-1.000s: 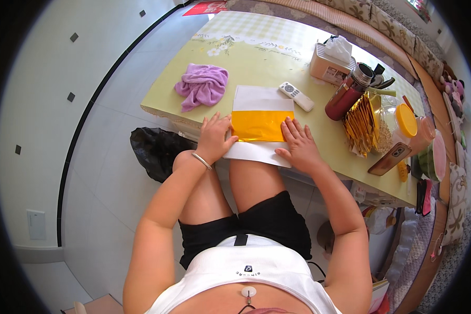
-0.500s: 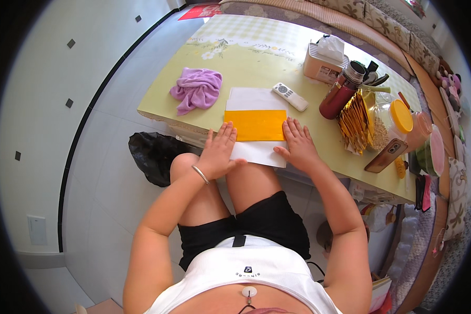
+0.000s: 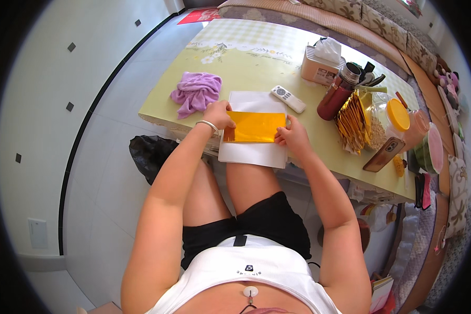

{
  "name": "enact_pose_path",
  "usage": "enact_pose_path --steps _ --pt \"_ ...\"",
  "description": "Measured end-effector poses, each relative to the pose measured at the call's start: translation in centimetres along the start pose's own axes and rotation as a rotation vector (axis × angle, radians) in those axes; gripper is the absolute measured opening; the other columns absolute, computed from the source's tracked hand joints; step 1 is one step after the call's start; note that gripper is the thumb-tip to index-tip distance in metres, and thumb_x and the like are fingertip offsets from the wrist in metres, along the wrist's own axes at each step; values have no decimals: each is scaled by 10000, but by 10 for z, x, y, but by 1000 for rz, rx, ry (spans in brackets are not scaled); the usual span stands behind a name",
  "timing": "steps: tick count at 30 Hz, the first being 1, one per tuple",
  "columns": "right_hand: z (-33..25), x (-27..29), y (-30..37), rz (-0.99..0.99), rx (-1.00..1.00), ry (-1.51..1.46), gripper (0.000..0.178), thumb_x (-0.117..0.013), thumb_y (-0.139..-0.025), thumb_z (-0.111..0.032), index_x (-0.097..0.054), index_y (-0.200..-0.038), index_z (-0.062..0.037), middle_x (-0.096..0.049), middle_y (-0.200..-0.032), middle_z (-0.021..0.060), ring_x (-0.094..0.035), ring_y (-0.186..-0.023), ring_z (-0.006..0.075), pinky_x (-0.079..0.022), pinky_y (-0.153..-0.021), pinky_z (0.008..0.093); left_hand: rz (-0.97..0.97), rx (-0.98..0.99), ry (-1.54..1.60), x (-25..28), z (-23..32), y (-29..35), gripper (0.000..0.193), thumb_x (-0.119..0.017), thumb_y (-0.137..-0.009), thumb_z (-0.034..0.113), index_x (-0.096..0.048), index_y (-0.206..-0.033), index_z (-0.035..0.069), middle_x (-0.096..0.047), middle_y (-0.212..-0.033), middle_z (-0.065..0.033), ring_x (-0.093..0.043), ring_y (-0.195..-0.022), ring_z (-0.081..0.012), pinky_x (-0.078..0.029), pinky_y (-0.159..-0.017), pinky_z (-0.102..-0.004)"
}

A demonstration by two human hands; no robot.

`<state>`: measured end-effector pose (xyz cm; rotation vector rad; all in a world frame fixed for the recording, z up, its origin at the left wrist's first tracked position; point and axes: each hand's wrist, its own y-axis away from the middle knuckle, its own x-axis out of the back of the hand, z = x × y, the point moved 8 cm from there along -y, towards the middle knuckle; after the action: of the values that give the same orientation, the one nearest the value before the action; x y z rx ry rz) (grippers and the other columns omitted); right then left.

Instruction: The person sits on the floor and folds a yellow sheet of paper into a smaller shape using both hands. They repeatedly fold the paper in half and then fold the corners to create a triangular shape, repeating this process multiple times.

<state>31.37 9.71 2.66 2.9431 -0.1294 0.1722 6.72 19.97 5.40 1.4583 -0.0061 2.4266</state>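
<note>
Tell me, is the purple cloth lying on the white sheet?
No, the purple cloth lies on the table, left of the white sheet.

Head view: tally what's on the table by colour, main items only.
Yellow/gold: 3 - gold paper sheet under both hands, gold strip bundle, jar lid
White: 2 - white sheet, remote control
Purple: 1 - cloth
Red: 1 - flask
Beige: 1 - tissue box
Total: 8

Yellow-green table point(image 3: 256, 57) – purple cloth point(image 3: 196, 91), white sheet point(image 3: 254, 152), remote point(image 3: 289, 98), tissue box point(image 3: 319, 68), red flask point(image 3: 337, 94)

hands: left point(image 3: 218, 114), right point(image 3: 293, 137) | pressing gold sheet point(image 3: 255, 126) | white pad point(image 3: 254, 149)
</note>
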Motion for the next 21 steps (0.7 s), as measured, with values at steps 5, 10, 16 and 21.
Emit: enact_pose_path --steps 5,10,16,21 --pt "8 -2 -16 -18 -78 -114 640 -573 -921 4 -280 -1490 21 -671 -833 163 -688 -621 203 -541 -503 298 228 -101 295 6 -11 1 142 -753 -710 93 -707 -836 45 -712 -837 -129 -683 -745 -270 -560 -732 -355" --pt "13 2 -21 6 -85 -244 639 -586 -928 -28 -317 -1506 -64 -696 -908 145 -718 -711 204 -580 -585 278 320 -97 800 5 -3 32 111 -607 -780 -50 -682 -827 17 -698 -795 -65 -671 -648 -158 -570 -600 -280" --pt "-5 7 -1 137 27 -398 523 -592 -931 -31 -429 -1427 -38 -697 -914 132 -726 -718 216 -589 -589 291 145 70 1104 -21 -19 45 62 -640 -915 20 -652 -975 29 -710 -892 -66 -734 -795 -191 -590 -670 -274" --pt "13 12 -10 83 9 -396 122 -628 -956 -108 -617 -1040 -21 -710 -889 115 -727 -711 201 -597 -612 282 58 131 1188 -20 -19 42 90 -668 -922 54 -661 -1004 18 -717 -932 -78 -742 -822 -211 -599 -719 -286"
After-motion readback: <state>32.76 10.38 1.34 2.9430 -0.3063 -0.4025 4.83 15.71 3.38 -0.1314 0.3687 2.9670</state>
